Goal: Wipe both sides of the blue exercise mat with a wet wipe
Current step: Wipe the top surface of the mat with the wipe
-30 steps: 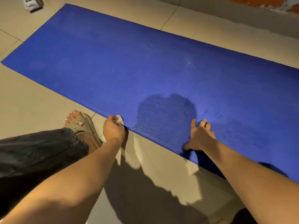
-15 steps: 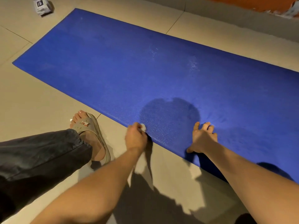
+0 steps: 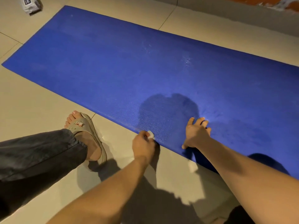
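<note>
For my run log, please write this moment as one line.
left hand: holds wet wipe on near edge of blue mat | right hand: presses mat

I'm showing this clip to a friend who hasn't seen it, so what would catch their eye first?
The big blue exercise mat dominates, lying flat and slanting across the pale tiled floor. At its near edge the left hand grips a small white wet wipe against the mat, while the right hand presses down beside it, fingers spread. A foot in a beige sandal stands on the tiles at lower left.
</note>
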